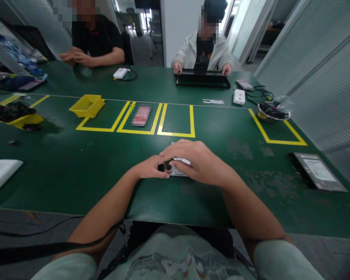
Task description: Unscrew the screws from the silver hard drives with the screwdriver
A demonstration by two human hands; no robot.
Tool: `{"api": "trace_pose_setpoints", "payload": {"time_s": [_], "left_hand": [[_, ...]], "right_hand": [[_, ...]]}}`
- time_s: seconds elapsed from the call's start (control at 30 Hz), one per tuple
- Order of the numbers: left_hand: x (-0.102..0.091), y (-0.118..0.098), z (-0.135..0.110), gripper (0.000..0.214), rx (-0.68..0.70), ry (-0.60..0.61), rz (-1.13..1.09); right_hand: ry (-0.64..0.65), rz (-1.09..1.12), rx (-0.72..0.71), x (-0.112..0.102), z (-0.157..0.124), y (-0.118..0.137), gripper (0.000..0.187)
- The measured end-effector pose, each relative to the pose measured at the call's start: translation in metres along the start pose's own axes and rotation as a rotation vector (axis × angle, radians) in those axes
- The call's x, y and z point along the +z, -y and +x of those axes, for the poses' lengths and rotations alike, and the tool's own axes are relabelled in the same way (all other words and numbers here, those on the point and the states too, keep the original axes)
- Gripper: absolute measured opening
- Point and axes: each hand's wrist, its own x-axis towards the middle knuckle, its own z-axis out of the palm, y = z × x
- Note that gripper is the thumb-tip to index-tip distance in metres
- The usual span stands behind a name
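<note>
A silver hard drive (179,168) with a white label lies on the green table right in front of me, mostly covered by my hands. My left hand (151,167) holds it at its left edge, thumb near the front corner and fingers behind. Arched over its top from the right is my right hand (200,161), thumb in front and fingers at the far side. The fingertips of both hands meet near the drive's left side, where a small dark gap shows. Whether a small part sits between the fingertips is hidden.
Another drive-like metal box (317,171) with a label lies at right. Yellow tape outlines (176,135), a pink phone (142,116), a yellow bin (88,106) and a bowl of dark parts (274,111) are farther back. Two people sit opposite, one holding a black tray (203,80).
</note>
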Motion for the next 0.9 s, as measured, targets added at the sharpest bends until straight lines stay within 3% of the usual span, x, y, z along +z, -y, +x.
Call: {"api": "trace_pose_setpoints", "payload": {"time_s": [0.13,0.4,0.6,0.9], "left_hand": [[-0.0003,-0.0004,-0.0003,0.041,0.045,-0.046,0.040],[0.0013,0.0003,-0.0005,0.018,0.015,0.006,0.026],[0.0015,0.0030,0.0009,0.018,0.033,0.029,-0.026],[0.0025,0.0087,-0.0004,0.020,-0.006,0.024,0.035]], "right_hand": [[0.007,0.031,-0.002,-0.0005,-0.0002,0.0001,0.024],[-0.025,-0.059,0.020,-0.0008,-0.0002,0.0037,0.026],[0.021,-0.102,0.101,-0.0023,-0.0002,0.0075,0.031],[0.047,-0.254,0.181,-0.0001,0.0010,0.0072,0.019]]}}
